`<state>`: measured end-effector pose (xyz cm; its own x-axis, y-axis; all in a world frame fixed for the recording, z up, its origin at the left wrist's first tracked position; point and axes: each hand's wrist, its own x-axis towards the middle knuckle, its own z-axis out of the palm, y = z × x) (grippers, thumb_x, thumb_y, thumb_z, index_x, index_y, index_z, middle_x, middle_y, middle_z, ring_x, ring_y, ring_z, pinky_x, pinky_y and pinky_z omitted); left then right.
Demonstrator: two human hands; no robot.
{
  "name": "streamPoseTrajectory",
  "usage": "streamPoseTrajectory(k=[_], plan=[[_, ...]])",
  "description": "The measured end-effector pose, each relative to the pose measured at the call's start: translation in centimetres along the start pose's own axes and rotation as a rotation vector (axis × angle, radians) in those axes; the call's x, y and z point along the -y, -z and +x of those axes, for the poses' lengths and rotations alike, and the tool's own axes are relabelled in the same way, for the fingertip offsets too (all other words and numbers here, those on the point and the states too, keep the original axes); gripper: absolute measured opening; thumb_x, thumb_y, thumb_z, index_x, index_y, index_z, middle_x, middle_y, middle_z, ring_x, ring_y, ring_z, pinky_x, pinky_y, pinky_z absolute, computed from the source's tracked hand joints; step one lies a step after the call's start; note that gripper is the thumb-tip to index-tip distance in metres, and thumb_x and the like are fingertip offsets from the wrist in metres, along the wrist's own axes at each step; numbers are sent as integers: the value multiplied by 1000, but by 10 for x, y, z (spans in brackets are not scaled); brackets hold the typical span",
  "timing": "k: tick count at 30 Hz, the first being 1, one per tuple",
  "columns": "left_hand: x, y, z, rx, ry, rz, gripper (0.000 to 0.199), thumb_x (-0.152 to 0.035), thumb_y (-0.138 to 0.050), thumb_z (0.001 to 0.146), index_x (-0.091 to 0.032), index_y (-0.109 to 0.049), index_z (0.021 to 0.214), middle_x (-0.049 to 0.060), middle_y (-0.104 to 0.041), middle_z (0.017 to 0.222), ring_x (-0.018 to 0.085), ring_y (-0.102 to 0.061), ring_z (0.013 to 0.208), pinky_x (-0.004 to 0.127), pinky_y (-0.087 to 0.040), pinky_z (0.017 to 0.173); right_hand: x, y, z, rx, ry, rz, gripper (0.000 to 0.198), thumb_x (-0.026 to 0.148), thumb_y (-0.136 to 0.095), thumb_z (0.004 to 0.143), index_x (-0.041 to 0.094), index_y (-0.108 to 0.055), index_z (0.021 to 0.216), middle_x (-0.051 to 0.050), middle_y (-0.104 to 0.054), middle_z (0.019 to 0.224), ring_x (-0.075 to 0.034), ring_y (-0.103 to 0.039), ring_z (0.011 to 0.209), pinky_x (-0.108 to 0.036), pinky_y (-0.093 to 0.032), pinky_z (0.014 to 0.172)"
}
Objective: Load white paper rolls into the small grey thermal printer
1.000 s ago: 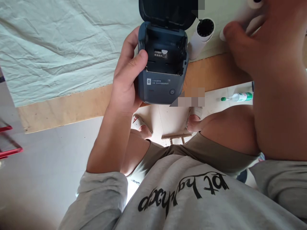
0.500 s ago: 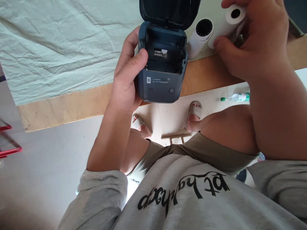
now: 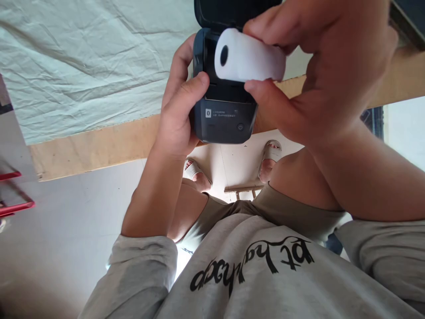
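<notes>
My left hand (image 3: pixel 181 102) is wrapped round the left side of a dark blue portable label printer (image 3: pixel 222 122), thumb on its rim. The printer's black lid (image 3: pixel 226 13) stands raised, with the paper bay partly in sight below it. Between thumb and fingers of my right hand (image 3: pixel 318 75) is a white paper roll (image 3: pixel 252 55), its dark core hole facing left. The roll lies across the upper right of the bay and covers much of it; whether it touches the printer I cannot tell. The far end of the roll is behind my fingers.
A wooden table edge (image 3: pixel 96 148) runs across in front of me, with a wrinkled pale green cloth (image 3: pixel 93 66) on the tabletop. A dark object (image 3: pixel 410 22) stands at the upper right. Red bars (image 3: pixel 16 208) show at the left edge.
My right hand has picked up a paper roll on the right and brought it left over the printer. The other white roll is now hidden. My left hand and the printer have barely moved.
</notes>
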<state>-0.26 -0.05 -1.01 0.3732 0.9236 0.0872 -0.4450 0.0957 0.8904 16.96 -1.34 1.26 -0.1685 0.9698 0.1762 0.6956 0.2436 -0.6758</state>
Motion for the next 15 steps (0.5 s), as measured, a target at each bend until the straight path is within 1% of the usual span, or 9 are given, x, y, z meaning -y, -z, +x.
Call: streamPoseTrajectory(k=[2,3,5,8,10,13,15], plan=[[-2,-1,-2,-5,10,43,26,-18,-36,75,-24,-39,100,3,-51,98,20,-47,101,30,-44,69,13,-3,0,-30,-39,-206,47,55,-31,68,27,-43,104,8,-45,103,-1,-44,100,-19,-37,89],[-2,-2,-2,-6,14,59,27,-18,-36,74,-25,-39,101,2,-50,102,20,-46,102,30,-44,69,18,-4,0,-46,-28,-299,43,51,-31,69,27,-42,103,8,-45,102,0,-45,99,-19,-38,89],[-2,-1,-3,-6,18,77,28,-21,-38,73,-28,-40,101,-1,-48,109,21,-45,105,31,-44,69,21,-5,1,-64,41,-420,35,45,-32,71,28,-41,100,10,-44,102,1,-46,99,-19,-38,89],[0,0,-2,2,-34,60,30,-25,-42,70,-29,-41,100,-3,-47,113,22,-43,107,31,-43,70,18,-9,1,-69,124,-474,27,40,-32,72,30,-41,95,14,-45,100,1,-47,97,-20,-38,84],[2,0,-1,-13,-70,36,29,-25,-42,70,-26,-42,99,-2,-46,113,21,-42,108,30,-42,70,15,-11,-1,-95,147,-462,24,40,-31,72,29,-44,89,15,-45,99,2,-46,97,-21,-38,87],[3,1,-1,-19,-68,-3,26,-24,-40,72,-23,-42,98,3,-50,103,22,-44,105,31,-41,68,13,-14,-5,-183,214,-464,25,43,-31,72,29,-49,83,15,-47,95,1,-42,98,-23,-36,92],[2,1,-3,3,-49,-43,26,-25,-39,73,-22,-42,98,3,-52,99,23,-45,104,31,-42,68,13,-15,-8,-207,260,-471,25,43,-32,71,30,-51,81,14,-48,91,2,-42,94,-21,-36,88]])
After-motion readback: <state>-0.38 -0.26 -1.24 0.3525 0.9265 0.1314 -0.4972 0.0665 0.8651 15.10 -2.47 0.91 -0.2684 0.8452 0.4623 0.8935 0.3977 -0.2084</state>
